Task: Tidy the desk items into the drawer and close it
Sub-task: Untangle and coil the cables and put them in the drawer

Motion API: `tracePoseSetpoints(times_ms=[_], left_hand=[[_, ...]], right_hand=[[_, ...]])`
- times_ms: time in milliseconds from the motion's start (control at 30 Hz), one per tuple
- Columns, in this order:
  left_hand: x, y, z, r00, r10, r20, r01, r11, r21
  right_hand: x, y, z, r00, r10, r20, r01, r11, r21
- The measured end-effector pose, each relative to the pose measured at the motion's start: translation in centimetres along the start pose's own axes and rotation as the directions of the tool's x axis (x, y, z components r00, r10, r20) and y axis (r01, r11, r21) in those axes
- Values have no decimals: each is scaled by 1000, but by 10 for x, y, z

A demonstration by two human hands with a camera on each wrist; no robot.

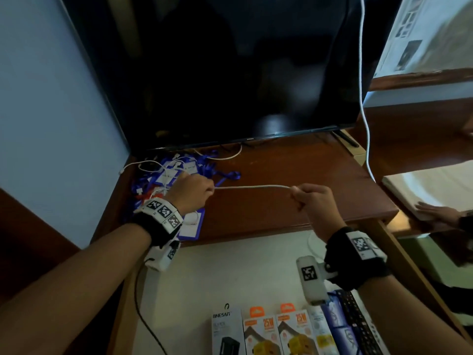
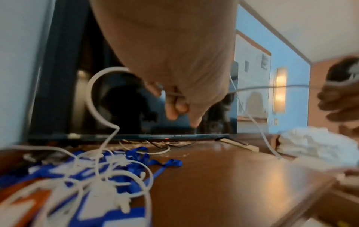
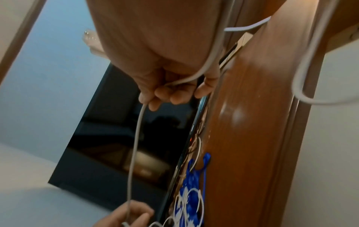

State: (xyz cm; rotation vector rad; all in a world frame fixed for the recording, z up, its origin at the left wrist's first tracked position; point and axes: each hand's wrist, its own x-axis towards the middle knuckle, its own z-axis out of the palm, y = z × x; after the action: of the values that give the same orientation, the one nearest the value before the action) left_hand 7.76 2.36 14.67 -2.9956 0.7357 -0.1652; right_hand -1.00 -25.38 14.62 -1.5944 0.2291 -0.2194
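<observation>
Seen from the head camera, a person stands over a brown wooden desk (image 1: 294, 190), stretching a white cable (image 1: 253, 187) taut between two fists above the desktop. The left hand (image 1: 190, 192) pinches one end of the stretch near a heap of blue lanyards and badge holders (image 1: 179, 172) tangled with other white cords at the desk's left rear corner; the right hand (image 1: 313, 199) has its fingers curled round the other end, and the cable runs on below it over the open drawer (image 1: 230, 272). Boxed chargers (image 1: 276, 331) stand in a row at the drawer's near edge. A dark television (image 1: 230, 73) fills the back of the desk. From the left wrist camera, the left hand (image 2: 182, 98) shows fingertips closed on the thin cable (image 2: 272, 87), which leads off to the right hand (image 2: 338, 104), blurred at the frame's edge; a loop of white cord (image 2: 91, 98) rises out of the lanyard pile (image 2: 136, 162) below. From the right wrist camera, the right hand (image 3: 174, 90) is wrapped round the cable (image 3: 136, 145), which drops straight to the left hand (image 3: 132, 215), while a slack length (image 3: 303, 86) loops beside the desk's edge (image 3: 252, 138).
</observation>
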Motion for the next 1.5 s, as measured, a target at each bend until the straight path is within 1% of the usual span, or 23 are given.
tracePoseSetpoints(times_ms=[67, 100, 200, 233, 300, 400, 467, 533, 633, 700, 733, 800, 833, 867, 900, 967, 1000, 1067, 1167, 1200, 1267, 1333, 1500], left_hand=[[13, -12, -4, 997, 19, -76, -11, 994, 113], [19, -17, -8, 995, -15, -98, 26, 994, 106], [35, -29, -33, 967, -231, -107, 234, 972, 17], [38, -33, -41, 955, -278, -106, 280, 960, -4], [40, -41, -51, 945, -298, -136, 297, 955, -28], [39, -47, -54, 927, -330, -176, 321, 944, -80], [40, -48, -50, 903, -419, -94, 408, 906, -111], [40, -48, -41, 867, -495, 55, 498, 860, -110], [39, -43, -25, 830, -509, 228, 553, 804, -218], [41, -37, -25, 834, -478, 275, 550, 756, -355], [43, -33, -30, 844, -467, 264, 536, 735, -414], [49, -27, -48, 860, -475, 185, 501, 724, -474], [52, -22, -61, 868, -478, 132, 480, 745, -462], [54, -18, -74, 882, -468, 55, 440, 776, -452], [56, -12, -88, 894, -447, -30, 390, 809, -439], [59, 4, -114, 903, -393, -172, 306, 870, -386], [61, 14, -127, 902, -367, -227, 284, 901, -326], [64, 34, -148, 909, -315, -274, 277, 946, -169], [65, 56, -162, 931, -199, -306, 216, 976, 22], [64, 60, -163, 937, -159, -312, 190, 979, 72], [61, 62, -161, 941, -118, -317, 168, 976, 138], [56, 60, -158, 942, -86, -323, 146, 975, 168], [40, 48, -140, 945, -21, -327, 59, 993, 105]], right_hand=[[4, -1, -12, 998, -8, -67, 8, 1000, 0], [7, -2, -17, 994, -2, -113, 4, 1000, 13], [16, -10, -33, 951, 13, -308, 4, 999, 53], [18, -14, -37, 935, 18, -355, 3, 998, 58], [21, -18, -42, 919, 27, -394, 9, 996, 91], [23, -21, -41, 904, 95, -418, -19, 983, 181], [23, -19, -36, 896, 141, -420, -31, 966, 257], [24, -16, -29, 893, 164, -419, -61, 967, 248], [24, -12, -24, 904, 169, -393, -83, 970, 228], [22, -9, -25, 929, 136, -344, -70, 978, 197], [22, -6, -26, 941, 154, -301, -100, 977, 188], [26, -1, -29, 933, 270, -236, -220, 951, 215], [29, 2, -28, 918, 320, -236, -263, 933, 245], [28, 1, -23, 917, 325, -230, -278, 936, 215], [23, -4, -16, 938, 286, -198, -261, 955, 144], [18, -17, 2, 965, 198, -173, -177, 975, 132], [14, -25, 14, 982, 139, -127, -121, 983, 136], [7, -43, 41, 1000, 15, 19, -18, 982, 186], [7, -64, 74, 979, -28, 202, -18, 974, 224], [7, -69, 81, 976, -18, 216, -31, 975, 219], [9, -73, 86, 982, -13, 187, -27, 977, 210], [9, -72, 82, 982, -42, 183, 0, 975, 224], [1, -68, 59, 977, -132, 170, 69, 940, 334]])
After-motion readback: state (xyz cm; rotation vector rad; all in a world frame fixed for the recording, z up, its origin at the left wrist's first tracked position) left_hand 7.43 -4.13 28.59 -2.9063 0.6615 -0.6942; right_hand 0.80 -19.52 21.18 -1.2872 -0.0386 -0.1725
